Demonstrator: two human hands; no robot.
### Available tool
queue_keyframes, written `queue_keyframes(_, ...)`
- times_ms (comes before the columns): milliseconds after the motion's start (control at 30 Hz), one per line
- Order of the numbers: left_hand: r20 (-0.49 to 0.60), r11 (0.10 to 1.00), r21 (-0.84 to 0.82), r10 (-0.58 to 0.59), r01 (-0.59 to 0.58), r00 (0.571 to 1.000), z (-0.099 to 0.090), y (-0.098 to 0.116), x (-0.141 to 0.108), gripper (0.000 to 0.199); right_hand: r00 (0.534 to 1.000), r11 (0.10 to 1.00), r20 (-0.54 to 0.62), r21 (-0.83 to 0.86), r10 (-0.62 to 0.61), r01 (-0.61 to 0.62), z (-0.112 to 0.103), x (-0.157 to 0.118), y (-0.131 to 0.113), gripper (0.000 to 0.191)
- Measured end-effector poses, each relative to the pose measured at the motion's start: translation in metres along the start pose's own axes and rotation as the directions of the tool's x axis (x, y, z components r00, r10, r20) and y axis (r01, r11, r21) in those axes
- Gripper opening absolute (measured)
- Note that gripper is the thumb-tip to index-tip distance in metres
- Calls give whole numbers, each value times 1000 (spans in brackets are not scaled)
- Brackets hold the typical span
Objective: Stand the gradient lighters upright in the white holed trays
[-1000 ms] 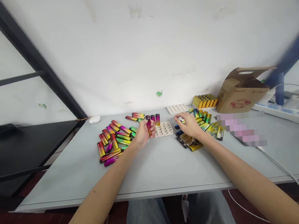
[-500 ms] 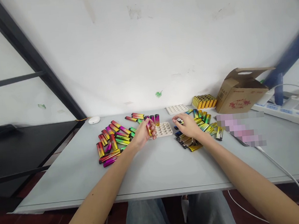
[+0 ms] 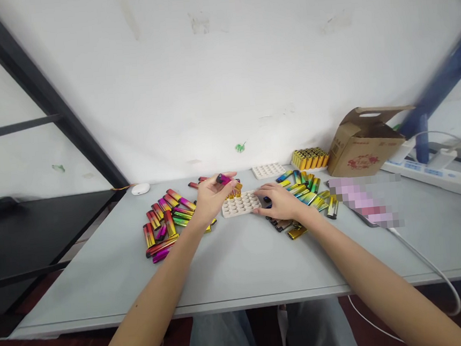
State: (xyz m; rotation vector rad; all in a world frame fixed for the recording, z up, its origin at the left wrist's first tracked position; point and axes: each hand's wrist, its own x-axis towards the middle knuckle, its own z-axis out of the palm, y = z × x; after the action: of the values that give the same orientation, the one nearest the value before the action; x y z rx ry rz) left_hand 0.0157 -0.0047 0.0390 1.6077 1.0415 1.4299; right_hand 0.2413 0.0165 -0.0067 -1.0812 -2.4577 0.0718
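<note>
Between your hands: a white holed tray (image 3: 239, 204) lies flat on the table, and a few gold lighters (image 3: 236, 190) stand upright at its far edge, partly hidden behind your left hand.

Your left hand (image 3: 215, 198): raised above the near-left side of the tray, fingers closed, pinching a magenta lighter (image 3: 223, 179) that lies almost level across the fingertips.

Your right hand (image 3: 279, 202): low and half open, fingers curled down at the tray's right edge, with a dark lighter (image 3: 267, 199) just under them. You cannot tell whether it has hold of it.

Left of your left hand: a loose heap of rainbow lighters (image 3: 165, 216) lies on the grey table (image 3: 246, 263).

Right of your right hand: a second heap of green-gold lighters (image 3: 305, 193) spreads across the table.

Beyond your right hand: a second white tray (image 3: 268, 170) sits near the wall, beside a block of yellow lighters (image 3: 310, 158), and a cardboard box (image 3: 365, 142) stands open next to them.

Far right of your hands: a power strip (image 3: 428, 174) lies at the table's edge, with a white cable (image 3: 428, 263) hanging down.
</note>
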Motion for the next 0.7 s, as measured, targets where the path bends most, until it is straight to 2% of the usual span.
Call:
queue_keyframes(133,85,952,255,154,-171,984,14,3,27,26,1000,1000,-6,31,-3,4,0,-2,1,51)
queue_keyframes(200,146,901,373,177,-220,973,20,1,42,31,1000,999,-6,41,-6,6,0,-2,2,49)
queue_keyframes(367,314,765,599,47,-237,948,26,-7,65,55,1000,999,-10,54,0,1,0,-2,2,46)
queue_keyframes(533,405,634,718,-44,-287,913,24,-13,66,50,999,996,-38,89,25,-21,-1,-2,-1,37)
queue_keyframes(700,415,567,758,-35,-324,909,23,-13,64,44,999,994,-27,101,43,-40,-3,-2,-3,33)
